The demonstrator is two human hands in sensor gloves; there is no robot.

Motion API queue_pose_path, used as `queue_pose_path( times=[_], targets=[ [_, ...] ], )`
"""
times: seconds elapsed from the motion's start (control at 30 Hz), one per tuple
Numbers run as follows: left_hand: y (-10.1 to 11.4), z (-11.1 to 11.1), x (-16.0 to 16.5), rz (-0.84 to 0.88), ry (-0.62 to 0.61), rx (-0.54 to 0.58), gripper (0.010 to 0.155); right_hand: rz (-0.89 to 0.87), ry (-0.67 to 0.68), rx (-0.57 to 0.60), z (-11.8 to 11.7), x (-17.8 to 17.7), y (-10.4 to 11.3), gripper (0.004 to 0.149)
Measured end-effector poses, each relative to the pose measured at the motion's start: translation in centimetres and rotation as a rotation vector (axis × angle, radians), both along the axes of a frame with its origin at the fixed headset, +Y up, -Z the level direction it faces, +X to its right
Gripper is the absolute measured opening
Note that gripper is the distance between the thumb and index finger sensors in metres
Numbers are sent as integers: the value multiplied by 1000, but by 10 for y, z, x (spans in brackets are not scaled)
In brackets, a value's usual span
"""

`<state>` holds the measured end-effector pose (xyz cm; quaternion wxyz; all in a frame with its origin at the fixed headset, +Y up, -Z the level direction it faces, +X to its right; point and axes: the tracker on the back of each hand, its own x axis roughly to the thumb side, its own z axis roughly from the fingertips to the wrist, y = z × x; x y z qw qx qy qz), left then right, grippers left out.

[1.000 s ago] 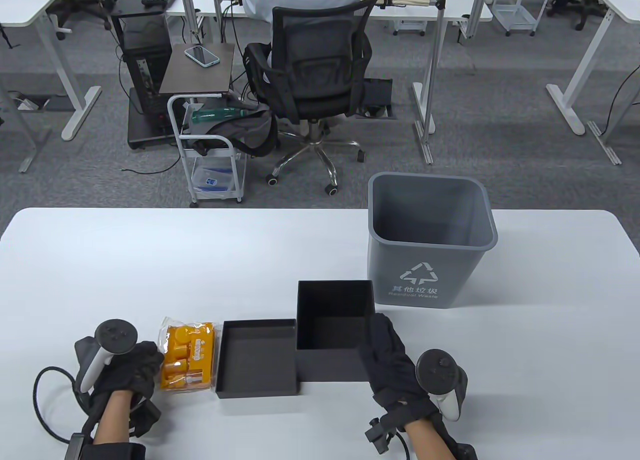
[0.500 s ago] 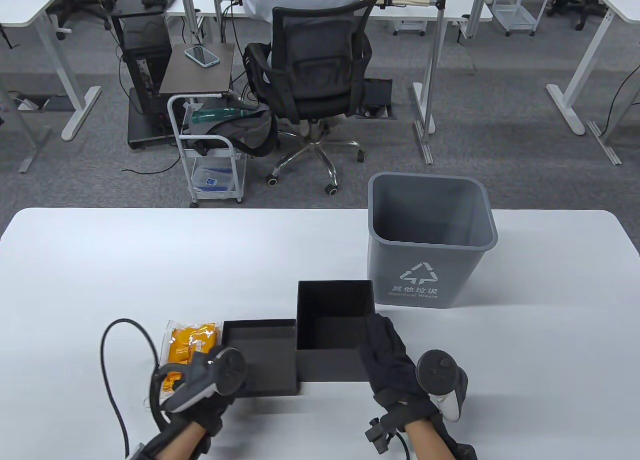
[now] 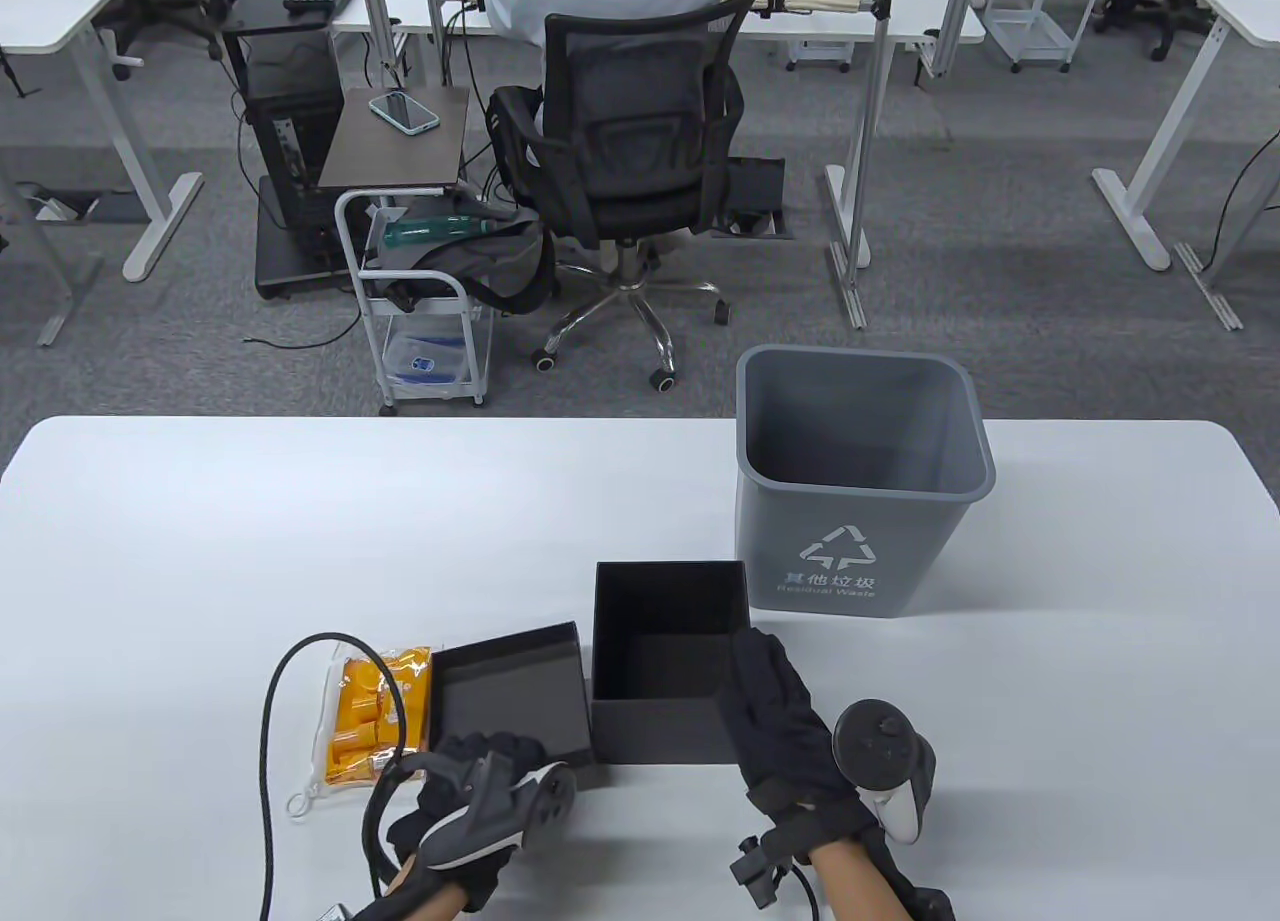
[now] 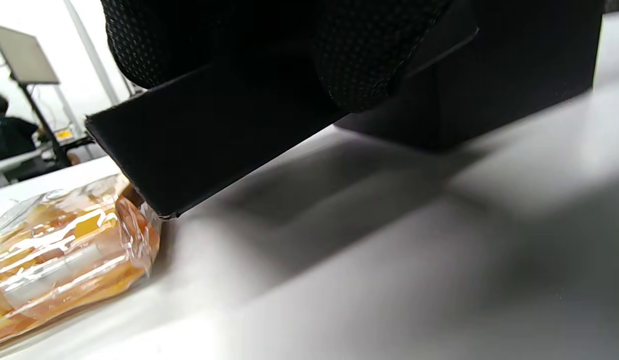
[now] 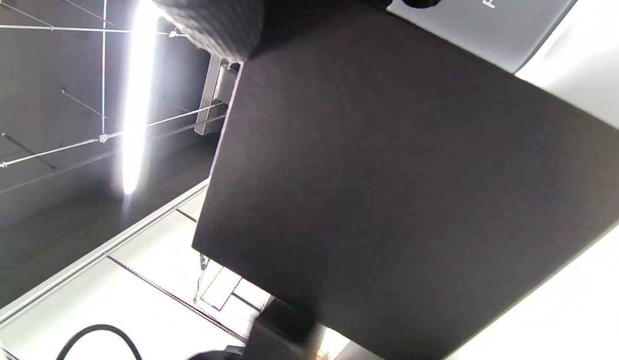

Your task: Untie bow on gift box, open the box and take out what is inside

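The black gift box (image 3: 660,729) stands open and looks empty near the table's front edge. My right hand (image 3: 772,696) grips its near right corner, fingers over the rim; a fingertip (image 5: 214,25) lies on the box wall (image 5: 414,200). The black lid (image 3: 510,696) lies upside down to the box's left, tilted. My left hand (image 3: 482,761) grips the lid's near edge, and its fingers (image 4: 364,65) hold the lid (image 4: 204,145) raised off the table. An orange packet in clear wrap (image 3: 372,706) lies left of the lid, partly under its corner (image 4: 64,260).
A grey waste bin (image 3: 860,481) stands on the table just behind and right of the box. My left glove's black cable (image 3: 270,721) loops over the table beside the packet. Beyond the far edge are an office chair, a trolley and desks.
My left hand has left the orange packet, moved right to the lid's near edge and tipped the lid up. The right hand and box have stayed still.
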<state>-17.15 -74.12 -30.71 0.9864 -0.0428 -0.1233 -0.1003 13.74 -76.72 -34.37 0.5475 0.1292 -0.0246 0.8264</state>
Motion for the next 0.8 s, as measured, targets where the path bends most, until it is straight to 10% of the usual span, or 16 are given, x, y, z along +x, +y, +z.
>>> queue_pose_path(
  times=[0.43,0.63,0.8],
  targets=[
    [99,0,-65,1246,-100,257,58,-20,7,-6,-2,0,-2,66],
    [86,-27,-63,1771,-205,193,63,-19,11,-9,-2,0,-3,67],
    [44,-66,-51,2069,-269,-78,70,-22,12,-9,-2,0,-4,67]
  ],
)
